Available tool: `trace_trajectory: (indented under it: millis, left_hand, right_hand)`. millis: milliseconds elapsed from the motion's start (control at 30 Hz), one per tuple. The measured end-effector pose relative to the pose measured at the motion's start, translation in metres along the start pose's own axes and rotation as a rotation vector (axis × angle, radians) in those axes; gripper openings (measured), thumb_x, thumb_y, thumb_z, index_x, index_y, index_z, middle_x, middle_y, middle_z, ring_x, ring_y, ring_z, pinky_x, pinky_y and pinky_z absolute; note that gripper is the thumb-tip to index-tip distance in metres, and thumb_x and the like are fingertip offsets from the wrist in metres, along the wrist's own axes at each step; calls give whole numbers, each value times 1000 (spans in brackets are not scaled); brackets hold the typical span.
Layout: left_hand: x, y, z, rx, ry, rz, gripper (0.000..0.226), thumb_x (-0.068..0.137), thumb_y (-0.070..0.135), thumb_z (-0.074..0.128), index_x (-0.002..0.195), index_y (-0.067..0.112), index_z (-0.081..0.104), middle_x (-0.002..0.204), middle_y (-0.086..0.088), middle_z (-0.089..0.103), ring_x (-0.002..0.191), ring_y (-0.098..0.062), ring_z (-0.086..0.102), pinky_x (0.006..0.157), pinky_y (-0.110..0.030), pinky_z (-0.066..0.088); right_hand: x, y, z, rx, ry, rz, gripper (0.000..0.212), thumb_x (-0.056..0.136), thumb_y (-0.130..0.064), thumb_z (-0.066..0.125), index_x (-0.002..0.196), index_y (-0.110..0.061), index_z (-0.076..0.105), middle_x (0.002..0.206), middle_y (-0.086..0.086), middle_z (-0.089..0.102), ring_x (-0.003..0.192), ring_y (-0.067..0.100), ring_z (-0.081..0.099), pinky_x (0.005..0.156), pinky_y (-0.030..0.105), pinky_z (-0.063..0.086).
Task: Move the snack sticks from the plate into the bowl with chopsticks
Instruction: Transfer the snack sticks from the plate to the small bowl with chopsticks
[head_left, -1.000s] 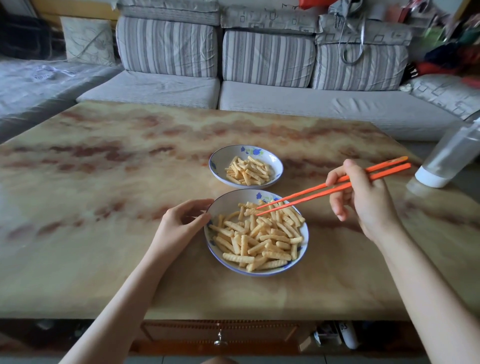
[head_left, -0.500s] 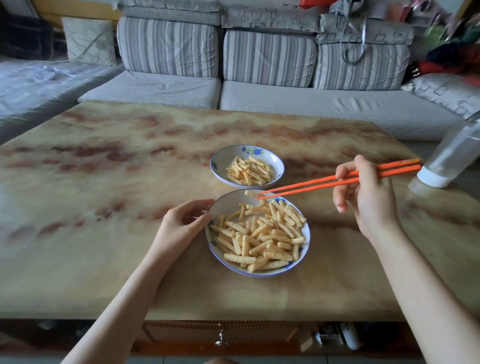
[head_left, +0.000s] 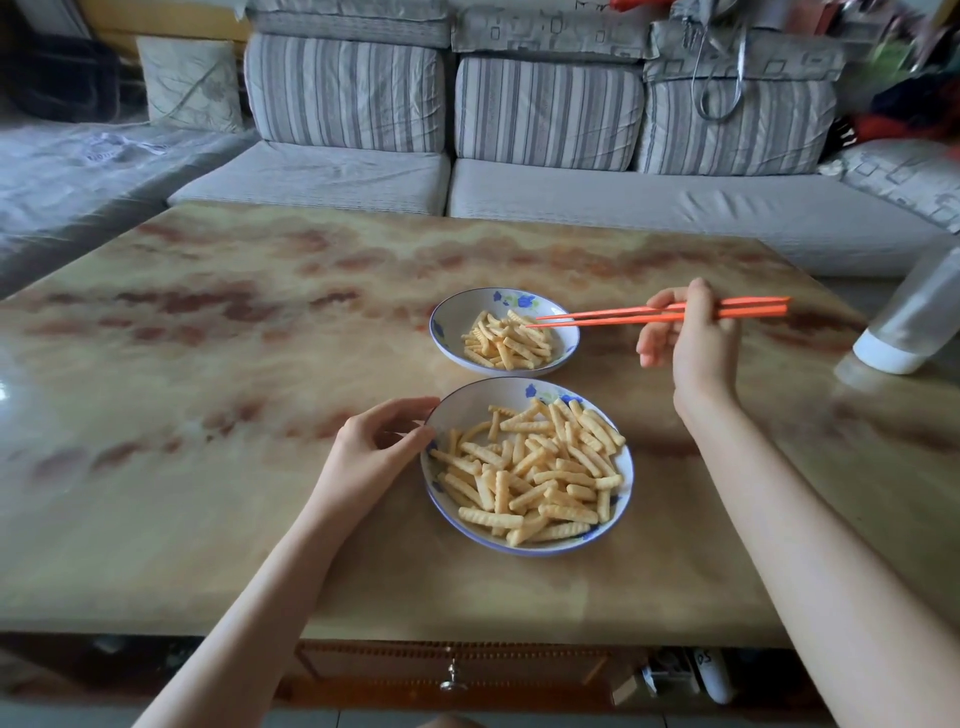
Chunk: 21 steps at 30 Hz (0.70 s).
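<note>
Compared with half a second ago, the right hand (head_left: 691, 353) has swung away from the plate (head_left: 467, 410), so the orange chopsticks (head_left: 613, 316) now reach out over the bowl (head_left: 467, 301) instead of the plate's far rim. The tips sit right on the heap already in the bowl, well out to the left of the gripping fingers (head_left: 655, 347). I can't tell if a stick is pinched between the tips, which are a little apart.

The chopsticks lie nearly level, long axis running left-right. The tips point left, dipping a touch, and the butt ends stick out to the right past the knuckles. The thumb and curled fingers hold the pair around mid-length.

The left hand (head_left: 374, 452) hasn't budged: thumb and curled fingertips hold the plate's near-left rim. Most of the snack sticks (head_left: 535, 467) are piled in the plate, just right of those fingertips, lying every which way. Both dishes sit on the marbled table (head_left: 208, 364), bowl just beyond plate.
</note>
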<state>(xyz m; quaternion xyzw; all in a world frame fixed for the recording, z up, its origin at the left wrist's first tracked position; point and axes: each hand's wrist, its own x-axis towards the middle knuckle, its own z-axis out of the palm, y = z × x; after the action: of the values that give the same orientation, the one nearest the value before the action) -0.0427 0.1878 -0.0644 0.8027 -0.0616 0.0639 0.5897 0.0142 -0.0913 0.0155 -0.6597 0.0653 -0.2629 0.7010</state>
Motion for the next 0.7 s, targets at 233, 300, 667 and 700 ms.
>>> trace_trajectory:
  millis: [233,300,667,700]
  left_hand:
    - [0,1,0,-7,-1,6,30,74,26,61,100,35,72,97,12,74,93,-11,69,85,-21,53]
    - [0,0,0,-7,-3,5,31,74,26,61,101,34,72,98,11,74,94,-12,69,89,-26,54]
    - [0,1,0,17,-2,12,32,75,26,61,103,34,73,99,14,74,94,-11,69,91,-32,54]
    - [0,1,0,20,0,11,32,75,27,61,103,34,72,99,14,74,95,-11,69,91,-32,54]
  right_hand:
    - [-16,-9,-24,-40,-146,-6,44,101,-24,31,68,-8,54,36,6,47,29,21,36,37,19,26]
    - [-22,-13,-32,-59,-201,-1,44,102,-25,31,69,-7,54,36,7,46,29,22,36,36,19,25]
    - [-36,-16,-47,-165,-306,32,47,103,-28,32,70,-5,56,36,10,44,30,22,34,36,21,26]
    - [-36,-15,-47,-166,-299,42,47,103,-28,32,69,-6,56,36,10,45,30,22,35,36,20,27]
